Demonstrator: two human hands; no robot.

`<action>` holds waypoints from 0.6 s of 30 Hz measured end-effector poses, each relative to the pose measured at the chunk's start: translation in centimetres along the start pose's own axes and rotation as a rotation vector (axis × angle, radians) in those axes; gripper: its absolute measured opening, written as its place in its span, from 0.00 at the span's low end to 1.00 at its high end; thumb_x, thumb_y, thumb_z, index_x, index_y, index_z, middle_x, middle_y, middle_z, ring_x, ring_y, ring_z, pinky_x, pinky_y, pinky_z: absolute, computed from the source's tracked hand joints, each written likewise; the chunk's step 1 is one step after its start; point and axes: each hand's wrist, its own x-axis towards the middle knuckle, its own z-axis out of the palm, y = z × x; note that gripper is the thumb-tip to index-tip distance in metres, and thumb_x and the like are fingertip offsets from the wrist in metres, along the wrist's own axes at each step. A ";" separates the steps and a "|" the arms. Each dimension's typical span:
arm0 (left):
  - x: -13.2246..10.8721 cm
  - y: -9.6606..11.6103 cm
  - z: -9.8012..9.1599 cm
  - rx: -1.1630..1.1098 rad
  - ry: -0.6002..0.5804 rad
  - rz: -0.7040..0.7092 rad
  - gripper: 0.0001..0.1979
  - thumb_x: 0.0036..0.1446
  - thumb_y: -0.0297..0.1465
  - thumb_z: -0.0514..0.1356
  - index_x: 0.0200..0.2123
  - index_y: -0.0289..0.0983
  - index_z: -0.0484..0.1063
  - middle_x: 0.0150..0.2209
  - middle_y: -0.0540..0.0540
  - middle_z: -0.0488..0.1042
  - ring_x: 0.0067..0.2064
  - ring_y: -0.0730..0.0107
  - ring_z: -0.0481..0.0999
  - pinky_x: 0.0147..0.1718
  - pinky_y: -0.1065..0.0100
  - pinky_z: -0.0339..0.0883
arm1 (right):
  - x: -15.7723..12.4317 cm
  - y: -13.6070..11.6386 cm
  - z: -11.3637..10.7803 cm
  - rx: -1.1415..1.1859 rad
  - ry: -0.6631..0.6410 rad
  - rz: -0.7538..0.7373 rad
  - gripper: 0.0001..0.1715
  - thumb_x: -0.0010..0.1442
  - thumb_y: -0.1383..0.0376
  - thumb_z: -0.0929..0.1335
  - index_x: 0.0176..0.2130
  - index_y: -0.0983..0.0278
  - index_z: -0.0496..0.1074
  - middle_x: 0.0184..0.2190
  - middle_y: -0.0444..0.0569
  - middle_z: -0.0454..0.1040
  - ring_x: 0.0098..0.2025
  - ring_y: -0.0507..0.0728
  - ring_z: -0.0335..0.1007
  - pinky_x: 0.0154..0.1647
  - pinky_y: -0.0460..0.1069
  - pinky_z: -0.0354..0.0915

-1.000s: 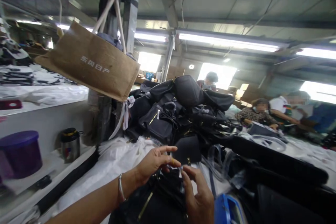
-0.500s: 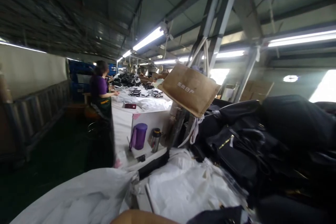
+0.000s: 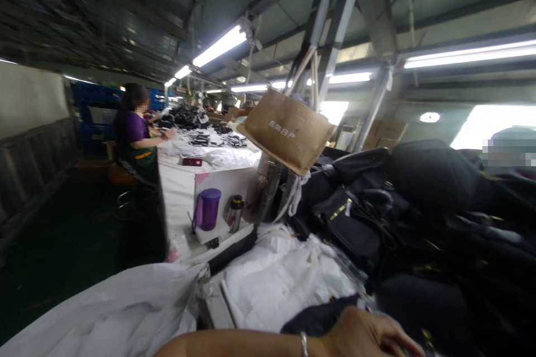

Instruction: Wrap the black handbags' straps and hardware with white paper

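Since a second ago the view has swung left, bringing in a co-worker (image 3: pixel 129 129) in purple — the right hand has slipped out of view, and the left hand (image 3: pixel 368 334) now shows lower, at the bottom edge.

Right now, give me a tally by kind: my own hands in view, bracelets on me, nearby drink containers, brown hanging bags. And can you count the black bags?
Your left hand: 1
Bracelet: 1
Drink containers: 2, a purple tumbler and a metal flask
Brown hanging bag: 1
Total: 5
Black bags: overlapping, too tangled to count
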 end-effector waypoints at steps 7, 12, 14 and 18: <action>-3.0 3.1 0.6 -0.010 -0.129 0.014 0.24 0.51 0.27 0.63 0.54 0.37 0.70 0.32 0.47 0.79 0.34 0.64 0.77 0.39 0.64 0.68 | -8.0 -2.8 -11.2 -0.080 -0.118 0.328 0.23 0.61 0.50 0.66 0.50 0.61 0.73 0.39 0.50 0.78 0.38 0.59 0.74 0.38 0.50 0.72; -3.9 4.0 1.2 -0.040 -0.338 -0.083 0.24 0.52 0.26 0.62 0.54 0.35 0.68 0.30 0.48 0.77 0.33 0.67 0.75 0.35 0.68 0.66 | -8.0 -5.1 -11.9 -0.016 -0.264 0.302 0.20 0.66 0.53 0.62 0.49 0.61 0.73 0.33 0.46 0.76 0.34 0.55 0.71 0.35 0.47 0.67; -4.2 4.2 1.5 -0.052 -0.356 -0.099 0.23 0.53 0.26 0.60 0.53 0.34 0.68 0.29 0.48 0.76 0.31 0.68 0.73 0.31 0.70 0.64 | -8.2 -5.8 -12.3 0.021 -0.307 0.270 0.16 0.67 0.56 0.62 0.44 0.61 0.74 0.30 0.45 0.76 0.31 0.54 0.70 0.33 0.47 0.65; -4.9 4.6 2.1 -0.102 -0.372 -0.110 0.20 0.55 0.28 0.59 0.52 0.33 0.68 0.28 0.48 0.74 0.30 0.70 0.71 0.31 0.69 0.62 | -9.2 -6.9 -13.1 -0.021 -0.267 0.205 0.13 0.66 0.59 0.62 0.38 0.60 0.74 0.30 0.45 0.75 0.31 0.54 0.70 0.33 0.47 0.63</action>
